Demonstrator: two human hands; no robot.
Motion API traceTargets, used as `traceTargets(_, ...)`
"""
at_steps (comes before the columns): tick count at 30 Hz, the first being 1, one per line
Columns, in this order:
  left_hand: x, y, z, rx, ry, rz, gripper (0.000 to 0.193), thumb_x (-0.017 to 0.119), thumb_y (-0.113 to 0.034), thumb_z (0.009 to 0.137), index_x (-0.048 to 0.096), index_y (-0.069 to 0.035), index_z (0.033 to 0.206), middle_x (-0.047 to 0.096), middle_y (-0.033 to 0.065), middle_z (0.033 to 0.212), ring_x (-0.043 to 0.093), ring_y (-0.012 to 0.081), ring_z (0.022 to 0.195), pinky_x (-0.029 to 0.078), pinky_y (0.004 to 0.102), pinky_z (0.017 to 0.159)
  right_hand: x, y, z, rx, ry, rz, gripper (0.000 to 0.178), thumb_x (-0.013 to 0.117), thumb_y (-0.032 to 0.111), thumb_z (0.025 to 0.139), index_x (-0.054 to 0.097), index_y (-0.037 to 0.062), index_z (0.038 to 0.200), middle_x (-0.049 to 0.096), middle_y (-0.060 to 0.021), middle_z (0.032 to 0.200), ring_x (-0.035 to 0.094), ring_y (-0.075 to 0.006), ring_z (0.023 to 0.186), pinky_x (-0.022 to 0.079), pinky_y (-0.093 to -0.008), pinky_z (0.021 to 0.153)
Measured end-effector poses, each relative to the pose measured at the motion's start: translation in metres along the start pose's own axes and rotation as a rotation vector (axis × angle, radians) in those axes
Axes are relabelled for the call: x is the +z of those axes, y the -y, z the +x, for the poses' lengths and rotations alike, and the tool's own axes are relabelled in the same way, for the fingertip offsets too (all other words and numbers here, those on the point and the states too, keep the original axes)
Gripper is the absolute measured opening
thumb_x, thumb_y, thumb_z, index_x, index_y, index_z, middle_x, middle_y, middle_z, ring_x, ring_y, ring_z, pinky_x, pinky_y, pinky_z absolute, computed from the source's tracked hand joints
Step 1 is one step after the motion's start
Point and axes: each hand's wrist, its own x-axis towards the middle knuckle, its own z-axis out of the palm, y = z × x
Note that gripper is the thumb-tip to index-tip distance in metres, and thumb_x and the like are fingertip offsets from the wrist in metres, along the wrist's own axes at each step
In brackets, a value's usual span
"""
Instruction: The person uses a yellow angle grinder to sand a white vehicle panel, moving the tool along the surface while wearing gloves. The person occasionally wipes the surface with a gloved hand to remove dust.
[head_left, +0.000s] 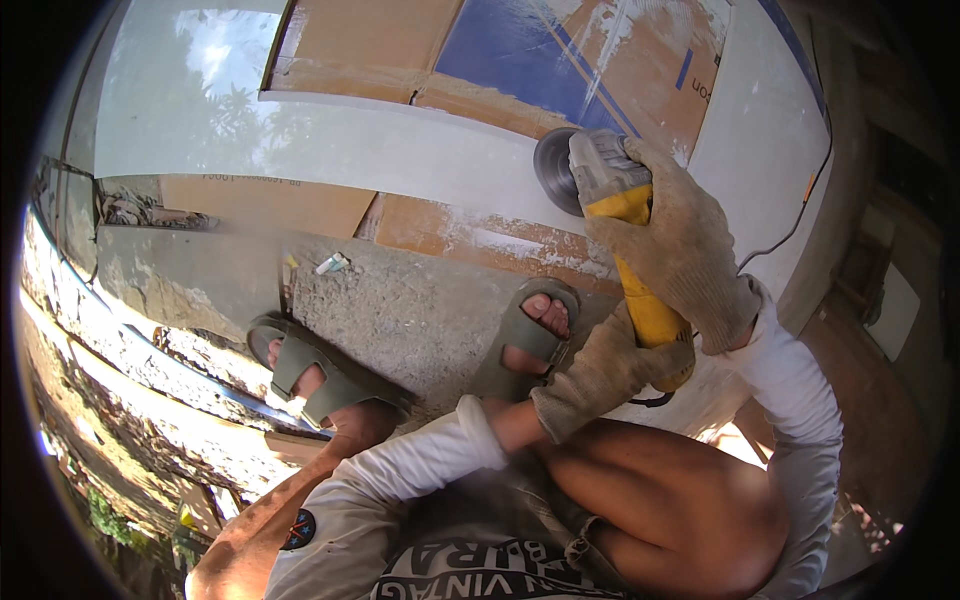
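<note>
A yellow and grey angle grinder point(648, 300) is held in both my gloved hands, slanting up and to the left. My right hand point(685, 235) wraps round its front part, just behind the metal gear head. Lower down, my left hand point(605, 370) grips the rear end of the body. The round grey disc point(558, 170) looks blurred and lies over a white painted panel point(440, 140), near its cardboard edge. Whether the disc touches the panel I cannot tell. Both gloves are beige knitted fabric.
Cardboard sheets point(370, 45) with white smears and a blue patch point(515, 60) lie beyond the disc. More cardboard point(270, 205) edges the panel's near side. A dark cord point(790, 232) runs along the right. My sandalled feet point(530, 335) rest on rough concrete point(400, 310), near a small white tube-like object point(332, 263).
</note>
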Motion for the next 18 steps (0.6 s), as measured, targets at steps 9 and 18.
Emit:
traceTargets(9,0.001,0.002,0.000,-0.061,-0.011,0.024,0.049,0.088,-0.028,0.099,0.063,-0.009,0.136,0.072,-0.0007,0.111,0.067,0.0103,0.094,0.057,0.0301,0.081,-0.001,-0.003,-0.002,0.016,0.044,-0.036,0.076,0.091,0.024,0.092,0.057,-0.0048,0.153,0.074,-0.0274,0.135,0.078,-0.0386,0.121,0.063,-0.0486,0.105)
traceTargets(18,0.003,0.009,0.001,-0.142,0.025,0.041,0.051,0.088,-0.028,0.099,0.062,-0.008,0.138,0.073,0.0014,0.116,0.069,0.0124,0.100,0.058,0.0314,0.087,-0.005,-0.011,-0.012,0.084,0.044,-0.036,0.075,0.089,0.021,0.094,0.055,-0.0049,0.156,0.072,-0.0264,0.139,0.077,-0.0352,0.122,0.064,-0.0452,0.106)
